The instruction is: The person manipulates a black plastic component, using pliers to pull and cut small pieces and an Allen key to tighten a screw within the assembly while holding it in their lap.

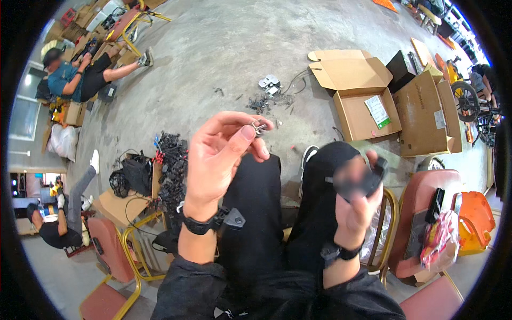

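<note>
My left hand (pixel 217 152) is raised over my lap, thumb and fingers closed on a small bent piece of silvery metal wire (pixel 258 127). Over my right knee, my right hand (pixel 353 208) has its fingers curled round a black object (pixel 380 169). Blur covers part of that hand, so the object's kind does not show. Beyond my knees on the floor lie a silvery metal part (pixel 270 84) and a pile of small dark pieces (pixel 258 104).
An open cardboard box (pixel 368 130) with a leaflet lies ahead right. Black cable-like parts (pixel 173 160) are heaped at my left. Padded chairs (pixel 109 248) flank me, one on the right holding a pink plastic bag (pixel 441 240). Two people (pixel 72 82) sit farther left.
</note>
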Tool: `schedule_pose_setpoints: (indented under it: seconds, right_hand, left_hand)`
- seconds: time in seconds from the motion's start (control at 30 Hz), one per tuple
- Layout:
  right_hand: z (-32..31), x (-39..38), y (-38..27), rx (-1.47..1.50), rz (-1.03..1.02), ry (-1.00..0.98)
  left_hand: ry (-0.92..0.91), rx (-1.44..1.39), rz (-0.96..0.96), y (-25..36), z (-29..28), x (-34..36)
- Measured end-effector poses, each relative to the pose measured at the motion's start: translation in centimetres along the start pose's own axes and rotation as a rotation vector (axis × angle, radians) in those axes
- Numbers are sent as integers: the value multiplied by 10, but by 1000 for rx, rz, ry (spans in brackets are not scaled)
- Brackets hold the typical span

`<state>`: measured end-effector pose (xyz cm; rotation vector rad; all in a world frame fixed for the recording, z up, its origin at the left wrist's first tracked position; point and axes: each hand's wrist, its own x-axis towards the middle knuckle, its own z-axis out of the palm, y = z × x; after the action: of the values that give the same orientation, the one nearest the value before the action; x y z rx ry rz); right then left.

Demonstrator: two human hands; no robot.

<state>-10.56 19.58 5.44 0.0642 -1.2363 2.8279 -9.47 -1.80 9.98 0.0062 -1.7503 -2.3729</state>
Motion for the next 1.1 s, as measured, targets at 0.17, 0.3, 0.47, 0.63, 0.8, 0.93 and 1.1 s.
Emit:
schedule_pose_setpoints:
  seconds: [0.17, 0.3, 0.47, 0.63, 0.8, 0.93, 1.1]
  right_hand:
    - [28, -15, 2, -372, -23, -174]
    - [41, -28, 11, -324, 105, -344]
    - [30, -36, 25, -370, 161, -428]
    - [28, -36, 32, -507, 229, -419]
    - [28, -32, 47, -527, 222, -360]
    - [31, -30, 52, -418, 229, -260]
    - [32, -30, 51, -336, 327, -221]
  left_hand:
    - [3, -418, -163, 9, 19, -52]
    - [-43, -384, -225, 2, 16, -74]
    - [8, -315, -324, -10, 5, -81]
    - [-20, -254, -333, -26, -10, -82]
    - [5, -240, -311, -37, -13, -81]
    - [50, -350, -232, -39, -8, -79]
    - [78, -135, -4, -55, -11, -75]
